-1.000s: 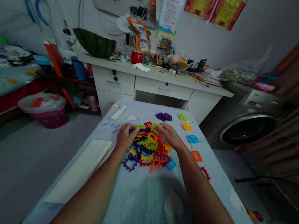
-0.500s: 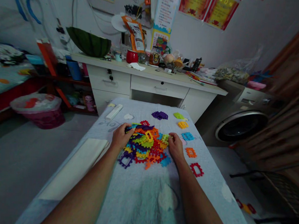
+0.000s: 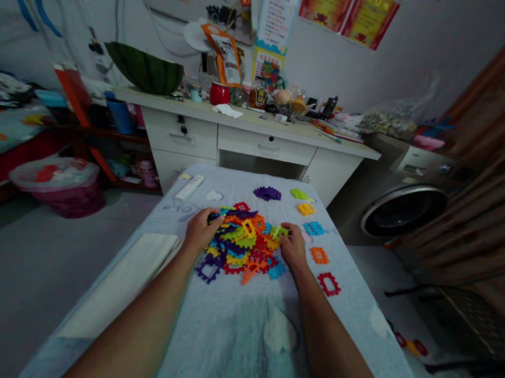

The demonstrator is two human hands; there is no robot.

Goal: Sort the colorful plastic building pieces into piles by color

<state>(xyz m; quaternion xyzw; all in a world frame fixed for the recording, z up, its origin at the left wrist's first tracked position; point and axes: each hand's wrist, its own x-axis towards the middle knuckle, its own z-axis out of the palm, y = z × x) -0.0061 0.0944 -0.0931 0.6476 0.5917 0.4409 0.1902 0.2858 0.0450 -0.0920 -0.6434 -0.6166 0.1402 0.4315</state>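
Observation:
A heap of interlocking plastic building pieces point(image 3: 243, 242) in purple, yellow, green, orange, red and blue lies on the cloth-covered table point(image 3: 235, 325). At the heap's left edge, my left hand point(image 3: 199, 231) is closed, finger and thumb around a dark purple building piece point(image 3: 213, 216); its fingertips are partly hidden. My right hand point(image 3: 294, 246), at the heap's right edge, pinches a light green building piece point(image 3: 278, 232). Down the right side lie separate green point(image 3: 299, 193), yellow point(image 3: 306, 209), blue point(image 3: 314, 228), orange point(image 3: 319, 255) and red pieces point(image 3: 335, 289). A purple group point(image 3: 267, 193) sits behind the heap.
A white remote-like object point(image 3: 189, 188) lies at the table's far left. Nearer is a folded pale cloth or pad point(image 3: 118, 286). Beyond the table stands a white desk point(image 3: 264, 141) with cluttered items. A washing machine point(image 3: 400, 192) is at right, a pink bin point(image 3: 60, 186) at left.
The whole view has shifted slightly. The green piece in my right hand appears tilted a little differently; my left hand stays at the heap's left edge.

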